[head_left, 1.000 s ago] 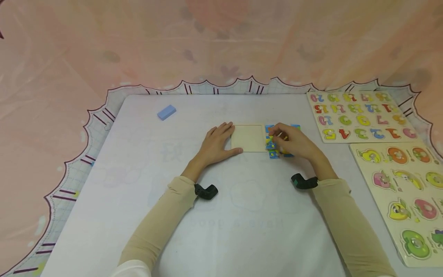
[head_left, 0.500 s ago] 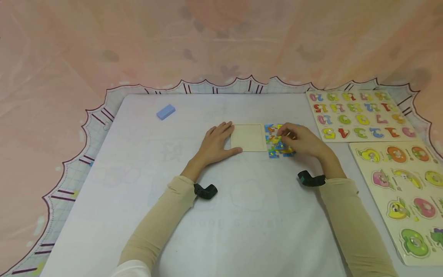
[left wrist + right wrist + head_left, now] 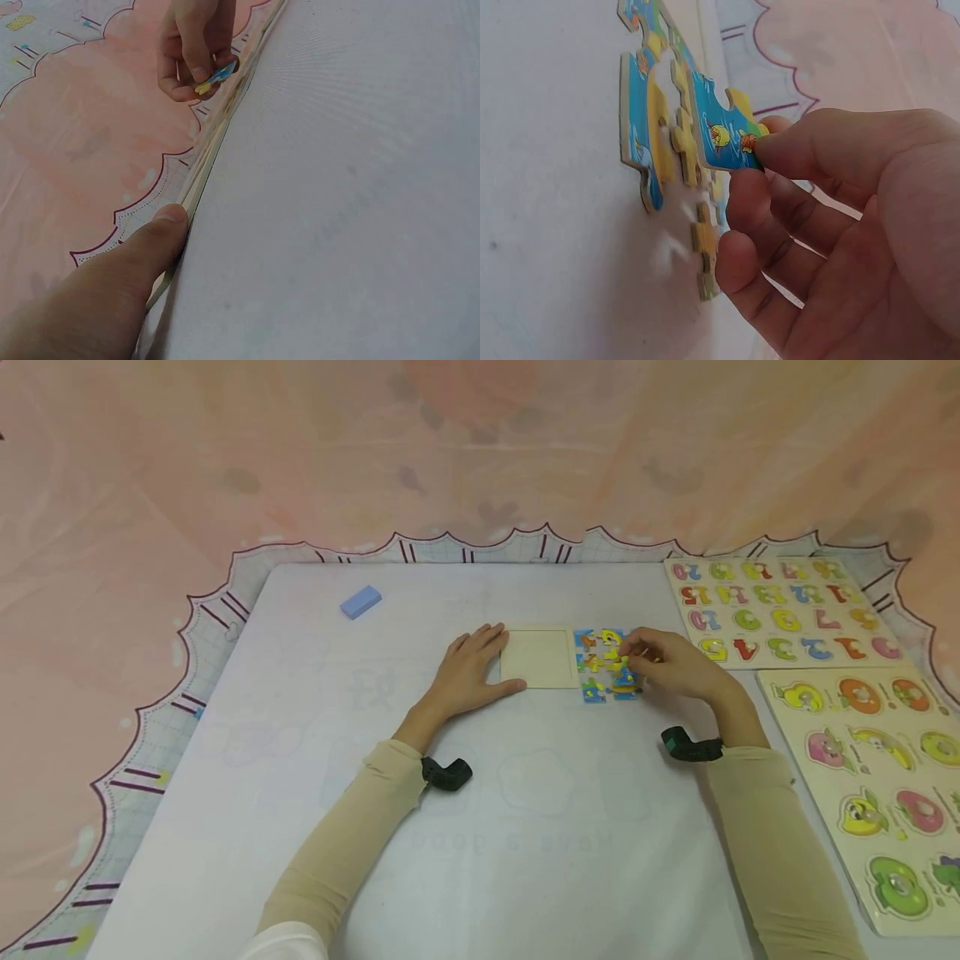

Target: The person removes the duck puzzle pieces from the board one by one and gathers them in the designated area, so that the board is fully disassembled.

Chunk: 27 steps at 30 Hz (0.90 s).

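Observation:
My right hand (image 3: 675, 667) pinches a jigsaw piece (image 3: 718, 129) between thumb and fingers. Blue with a small yellow duck printed on it, the piece is held up off the table, over the other pieces. Loose jigsaw pieces (image 3: 592, 692) in blue, yellow and green lie in a cluster just right of a shallow, bare wooden puzzle tray (image 3: 537, 660). At the tray's left side rests my left hand (image 3: 472, 668), fingers spread and thumb along the near edge. In the left wrist view the left thumb (image 3: 142, 251) presses on the tray's edge.
A number puzzle board (image 3: 783, 610) lies at the back right, with a fruit puzzle board (image 3: 832, 785) in front of it. Toward the back left of the white-covered table (image 3: 300, 860) is a blue block (image 3: 361, 602). A patterned pink cloth (image 3: 480, 452) extends beyond the table.
My right hand has moved rightward over the loose pieces, away from the tray, carrying the jigsaw piece, and more of the cluster shows. My left hand stays on the tray.

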{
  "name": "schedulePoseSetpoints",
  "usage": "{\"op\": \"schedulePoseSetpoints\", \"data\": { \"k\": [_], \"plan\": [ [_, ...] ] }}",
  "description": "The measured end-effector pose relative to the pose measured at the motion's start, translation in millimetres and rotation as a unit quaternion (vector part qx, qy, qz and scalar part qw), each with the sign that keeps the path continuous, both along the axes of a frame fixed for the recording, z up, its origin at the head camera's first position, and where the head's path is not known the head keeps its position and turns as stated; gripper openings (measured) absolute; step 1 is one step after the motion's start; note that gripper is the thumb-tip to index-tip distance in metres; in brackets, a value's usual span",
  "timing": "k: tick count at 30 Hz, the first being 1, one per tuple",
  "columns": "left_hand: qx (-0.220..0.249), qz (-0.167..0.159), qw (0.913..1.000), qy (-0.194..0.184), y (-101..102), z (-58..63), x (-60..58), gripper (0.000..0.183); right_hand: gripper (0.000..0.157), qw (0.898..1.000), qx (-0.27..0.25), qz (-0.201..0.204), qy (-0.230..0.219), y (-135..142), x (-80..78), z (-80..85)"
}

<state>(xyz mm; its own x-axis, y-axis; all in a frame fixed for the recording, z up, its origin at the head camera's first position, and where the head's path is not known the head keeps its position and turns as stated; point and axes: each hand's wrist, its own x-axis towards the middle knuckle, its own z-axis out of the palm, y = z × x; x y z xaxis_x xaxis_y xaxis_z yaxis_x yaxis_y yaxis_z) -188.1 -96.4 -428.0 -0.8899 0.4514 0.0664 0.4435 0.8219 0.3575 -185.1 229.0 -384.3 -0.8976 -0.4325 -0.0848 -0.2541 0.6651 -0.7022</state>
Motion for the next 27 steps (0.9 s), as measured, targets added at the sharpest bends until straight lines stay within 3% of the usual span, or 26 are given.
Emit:
{"op": "schedulePoseSetpoints", "data": {
  "k": [7, 27],
  "plan": [
    [0.001, -0.003, 1.0, -0.003, 0.3, -0.5, -0.8, 0.087, 0.015, 0.999, -0.01, -0.027, -0.038, 8.7, 2.7, 0.1],
    [-0.002, -0.001, 1.0, 0.001, -0.5, -2.6, -2.8, 0.086, 0.019, 0.996, 0.012, -0.038, -0.081, 29.2, 2.3, 2.2]
  ]
}}
